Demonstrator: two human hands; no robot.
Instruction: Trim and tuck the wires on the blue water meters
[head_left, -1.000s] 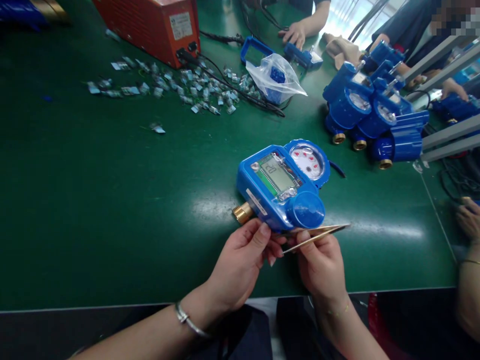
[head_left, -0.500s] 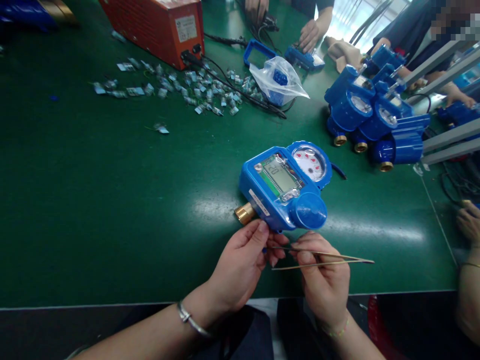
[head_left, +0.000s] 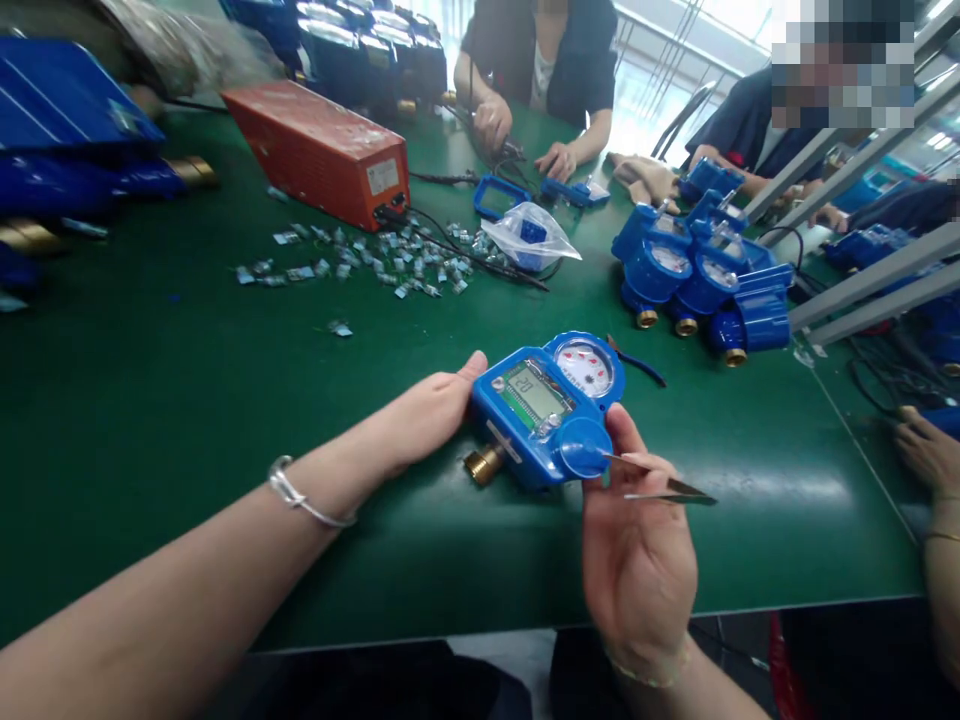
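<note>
A blue meter (head_left: 517, 425) with a small display, a round dial and a brass fitting is at the middle of the green table. My left hand (head_left: 435, 410) grips its left side, the thumb at the upper left corner and the other fingers hidden behind the casing. At the lower right, my right hand (head_left: 641, 545) has its thumb and fingers around the meter's round-capped end. Metal tweezers (head_left: 686, 492) also lie across the fingers of that hand, their tips toward the blue cap.
Behind are an orange box (head_left: 322, 150) with cables, many small parts (head_left: 405, 260), a plastic bag (head_left: 529, 235) and blue-handled pliers (head_left: 641, 367). More blue meters (head_left: 697, 270) stand at right and far left. Two people work across the table (head_left: 765, 500); another's hand is at right.
My left hand has moved from below the meter to its left side. My right hand has opened from its pinch and taken hold of the meter's right side. The view has tilted up.
</note>
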